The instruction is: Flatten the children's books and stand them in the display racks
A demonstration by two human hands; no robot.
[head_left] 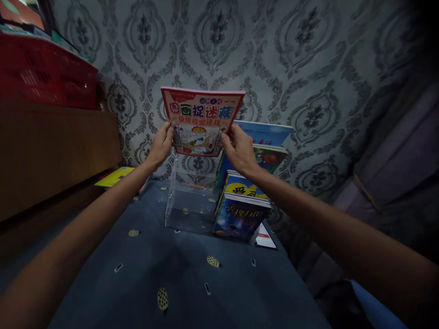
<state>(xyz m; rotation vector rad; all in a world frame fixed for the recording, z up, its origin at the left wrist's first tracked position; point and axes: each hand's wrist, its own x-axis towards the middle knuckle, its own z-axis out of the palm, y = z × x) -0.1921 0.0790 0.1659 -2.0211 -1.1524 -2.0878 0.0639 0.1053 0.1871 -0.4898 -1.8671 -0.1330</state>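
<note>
Between my two hands is a red-bordered picture book (pixel 200 121), its cover facing me. My left hand (pixel 162 144) pinches the book's left edge, and my right hand (pixel 241 148) grips its right edge. The book is held above a clear acrylic tiered stand (pixel 190 214), over its left part. Upright books fill the right side of that stand: a dark blue book (pixel 240 219) in front, a yellow and blue book (pixel 242 185) behind it, then a green one and a light blue book (pixel 270 132) at the back. My right hand partly hides them.
A dark blue patterned cloth (pixel 154 265) covers the surface under the stand. At left stand a wooden cabinet (pixel 58 155) and a red basket (pixel 48 73) on top. A yellow book (pixel 115 177) lies near the cabinet. Patterned wallpaper (pixel 219 41) rises behind; a purple curtain (pixel 384 192) hangs right.
</note>
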